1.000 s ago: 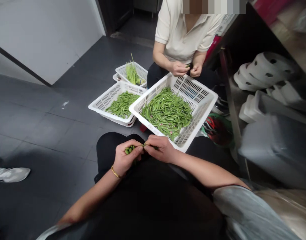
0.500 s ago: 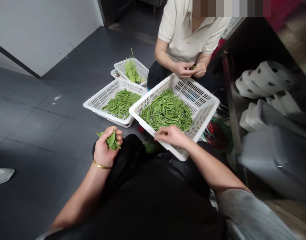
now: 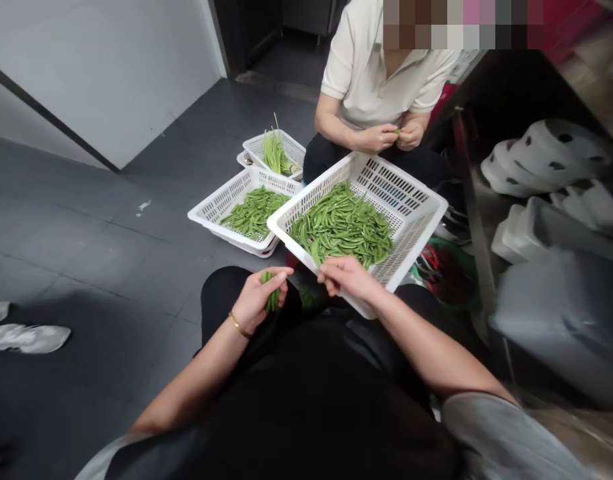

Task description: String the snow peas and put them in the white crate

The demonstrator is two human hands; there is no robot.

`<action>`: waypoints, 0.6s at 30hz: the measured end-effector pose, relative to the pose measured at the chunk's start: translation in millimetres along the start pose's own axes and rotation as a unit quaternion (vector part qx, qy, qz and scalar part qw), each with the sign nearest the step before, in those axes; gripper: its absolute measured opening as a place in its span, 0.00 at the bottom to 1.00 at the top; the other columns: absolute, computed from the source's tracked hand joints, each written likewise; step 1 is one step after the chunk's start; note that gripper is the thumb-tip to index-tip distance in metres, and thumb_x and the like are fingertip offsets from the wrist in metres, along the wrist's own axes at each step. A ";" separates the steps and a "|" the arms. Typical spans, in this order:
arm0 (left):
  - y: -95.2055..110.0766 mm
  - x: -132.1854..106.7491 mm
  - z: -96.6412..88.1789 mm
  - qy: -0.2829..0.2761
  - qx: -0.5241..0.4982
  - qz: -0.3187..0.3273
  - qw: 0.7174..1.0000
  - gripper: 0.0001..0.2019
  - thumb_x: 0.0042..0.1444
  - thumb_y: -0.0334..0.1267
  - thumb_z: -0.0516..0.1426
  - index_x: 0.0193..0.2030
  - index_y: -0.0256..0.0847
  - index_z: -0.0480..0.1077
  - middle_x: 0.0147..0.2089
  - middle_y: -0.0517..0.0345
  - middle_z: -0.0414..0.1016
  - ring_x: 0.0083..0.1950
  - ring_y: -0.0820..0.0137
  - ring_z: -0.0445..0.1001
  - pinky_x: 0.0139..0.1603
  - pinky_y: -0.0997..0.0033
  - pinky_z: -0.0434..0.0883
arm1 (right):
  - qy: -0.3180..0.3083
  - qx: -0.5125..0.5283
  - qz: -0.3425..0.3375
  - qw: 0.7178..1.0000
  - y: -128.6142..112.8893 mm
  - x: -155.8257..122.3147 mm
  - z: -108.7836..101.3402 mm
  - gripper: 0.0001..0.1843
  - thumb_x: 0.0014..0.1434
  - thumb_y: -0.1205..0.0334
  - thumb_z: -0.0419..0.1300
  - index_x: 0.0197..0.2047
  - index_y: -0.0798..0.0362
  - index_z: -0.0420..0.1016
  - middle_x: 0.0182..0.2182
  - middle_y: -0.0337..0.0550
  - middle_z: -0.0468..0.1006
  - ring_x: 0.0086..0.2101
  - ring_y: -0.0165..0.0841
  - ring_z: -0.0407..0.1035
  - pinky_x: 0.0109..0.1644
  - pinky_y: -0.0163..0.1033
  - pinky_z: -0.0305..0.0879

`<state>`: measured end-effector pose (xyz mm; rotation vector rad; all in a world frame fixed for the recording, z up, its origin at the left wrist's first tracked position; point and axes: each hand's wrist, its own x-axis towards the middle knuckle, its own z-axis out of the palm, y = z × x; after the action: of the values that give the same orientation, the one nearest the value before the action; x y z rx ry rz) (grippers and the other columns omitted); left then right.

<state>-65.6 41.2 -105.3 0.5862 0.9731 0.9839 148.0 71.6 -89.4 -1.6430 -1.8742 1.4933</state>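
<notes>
My left hand (image 3: 253,299) is closed around a small bunch of green pea pods (image 3: 271,293), its thumb lying across them, in front of the baskets. My right hand (image 3: 353,275) is at the near rim of a large white slotted basket (image 3: 277,223), fingers curled and pinched together. Whatever those fingertips hold is hidden. A heap of flat green pea pods (image 3: 349,223) lies inside this basket, which rests tilted before my lap. To its left, a second white basket (image 3: 206,212) holds more pea pods (image 3: 256,212).
Opposite me a person in a cream shirt (image 3: 381,87) holds something small and green in both hands. Behind the left basket, another white basket (image 3: 251,145) carries long green stalks (image 3: 275,152). Grey bins (image 3: 556,313) stand at right. Shoes (image 3: 39,338) show on the floor at left.
My left hand has moved right, closer to my right hand, and turned with the pods still in it. The right hand stays near the basket rim. The whole view has shifted slightly.
</notes>
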 end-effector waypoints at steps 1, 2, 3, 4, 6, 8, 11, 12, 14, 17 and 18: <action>-2.5 -2.0 4.7 -0.002 0.012 0.003 1.000 0.16 0.45 0.40 0.65 0.38 0.32 0.73 0.21 0.62 0.67 0.18 0.78 0.63 0.16 0.79 0.60 | -0.042 0.044 -0.040 0.997 -3.9 -11.8 10.2 0.20 0.63 0.52 0.48 0.30 0.57 0.72 0.17 0.36 0.71 0.19 0.25 0.67 0.24 0.29 0.64; -4.2 -4.6 8.5 -0.007 0.021 0.006 1.000 0.15 0.45 0.41 0.65 0.36 0.33 0.73 0.20 0.62 0.67 0.17 0.78 0.63 0.16 0.79 0.60 | -0.088 0.075 -0.082 0.990 -7.4 -21.1 18.2 0.19 0.62 0.52 0.49 0.29 0.57 0.72 0.17 0.36 0.71 0.19 0.25 0.67 0.25 0.29 0.64; -4.8 -7.7 11.0 -0.016 0.028 0.008 0.999 0.15 0.44 0.41 0.65 0.34 0.33 0.72 0.19 0.62 0.67 0.16 0.78 0.63 0.16 0.79 0.59 | -0.127 0.087 -0.120 0.981 -10.5 -27.9 23.6 0.19 0.62 0.52 0.50 0.29 0.57 0.72 0.17 0.36 0.71 0.20 0.25 0.68 0.25 0.29 0.64; -4.4 -11.6 12.4 -0.027 0.034 0.006 0.999 0.14 0.44 0.42 0.66 0.32 0.33 0.72 0.18 0.62 0.67 0.16 0.78 0.63 0.15 0.79 0.59 | -0.145 0.084 -0.151 0.974 -13.1 -32.2 26.2 0.18 0.61 0.52 0.51 0.30 0.57 0.72 0.19 0.36 0.72 0.21 0.25 0.68 0.27 0.29 0.64; -0.9 -20.6 12.3 -0.056 0.041 -0.011 0.998 0.13 0.43 0.41 0.66 0.28 0.33 0.71 0.16 0.62 0.66 0.15 0.78 0.62 0.14 0.80 0.59 | -0.114 0.075 -0.192 0.972 -17.9 -34.9 24.4 0.16 0.62 0.54 0.52 0.34 0.56 0.73 0.23 0.37 0.74 0.24 0.26 0.69 0.29 0.30 0.65; 4.3 -29.8 10.9 -0.087 0.042 -0.039 0.995 0.13 0.43 0.41 0.66 0.27 0.32 0.71 0.16 0.60 0.67 0.14 0.78 0.62 0.13 0.80 0.58 | -0.033 0.067 -0.224 0.972 -23.0 -33.5 18.3 0.12 0.61 0.56 0.54 0.40 0.55 0.73 0.26 0.38 0.75 0.25 0.26 0.70 0.31 0.31 0.65; 9.6 -39.7 10.9 -0.119 0.044 -0.070 0.989 0.12 0.43 0.40 0.66 0.27 0.32 0.71 0.16 0.59 0.67 0.13 0.77 0.62 0.12 0.80 0.58 | 0.045 -0.010 -0.319 0.947 -30.8 -31.3 14.5 0.08 0.60 0.61 0.55 0.37 0.54 0.73 0.28 0.39 0.76 0.27 0.27 0.70 0.34 0.32 0.64; 9.7 -41.2 11.7 -0.125 0.041 -0.075 0.988 0.12 0.43 0.40 0.65 0.27 0.32 0.71 0.15 0.59 0.67 0.13 0.77 0.62 0.12 0.79 0.58 | 0.060 -0.046 -0.356 0.932 -32.7 -31.1 16.3 0.07 0.61 0.62 0.55 0.35 0.54 0.73 0.27 0.40 0.76 0.28 0.27 0.69 0.34 0.32 0.63; 6.8 -41.7 14.1 -0.130 0.018 -0.083 0.988 0.12 0.44 0.39 0.65 0.27 0.32 0.71 0.15 0.59 0.66 0.13 0.77 0.62 0.12 0.80 0.57 | 0.106 -0.130 -0.401 0.901 -34.3 -30.8 23.8 0.10 0.62 0.62 0.53 0.31 0.54 0.73 0.27 0.41 0.75 0.29 0.28 0.68 0.34 0.32 0.62; -2.5 -37.7 17.8 -0.117 -0.061 -0.095 0.987 0.12 0.44 0.39 0.64 0.26 0.33 0.68 0.15 0.63 0.62 0.13 0.79 0.59 0.12 0.81 0.56 | 0.192 -0.264 -0.395 0.859 -31.8 -30.5 36.1 0.14 0.63 0.61 0.50 0.29 0.54 0.71 0.25 0.43 0.73 0.27 0.30 0.66 0.33 0.35 0.59; -5.2 -35.9 18.2 -0.107 -0.088 -0.096 0.986 0.12 0.45 0.39 0.64 0.25 0.34 0.67 0.15 0.64 0.62 0.14 0.80 0.58 0.13 0.81 0.56 | 0.211 -0.291 -0.390 0.847 -30.6 -30.9 37.6 0.14 0.63 0.61 0.50 0.28 0.53 0.71 0.24 0.43 0.72 0.26 0.31 0.66 0.33 0.36 0.58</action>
<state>-54.8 6.9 -86.2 0.4301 0.7283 0.8064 113.1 30.7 -69.3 -0.9912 -2.3861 0.2185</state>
